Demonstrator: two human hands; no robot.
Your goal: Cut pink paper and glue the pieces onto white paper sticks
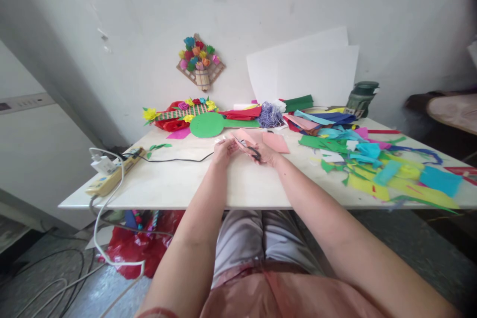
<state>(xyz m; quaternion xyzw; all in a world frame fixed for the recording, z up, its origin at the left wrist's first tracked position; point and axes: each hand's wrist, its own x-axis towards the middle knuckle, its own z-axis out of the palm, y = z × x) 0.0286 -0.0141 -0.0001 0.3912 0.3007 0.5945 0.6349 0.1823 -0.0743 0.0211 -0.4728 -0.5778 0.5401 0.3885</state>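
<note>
Salmon shirt [238, 293] lay nearest. Mid-depth on the desk [179, 184], the right hand [266, 153] gripped black-handled scissors [255, 153]; I couldn't tell whether the left hand [225, 149] pinched anything. Pink paper [278, 143], towards the rear edge, seemed light, creasable, best held by corners.

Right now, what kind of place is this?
Probably a craft corner in a room: the right hand holds scissors, colorful scraps cover the table's right side, and a flower decoration hangs on the wall.
</note>
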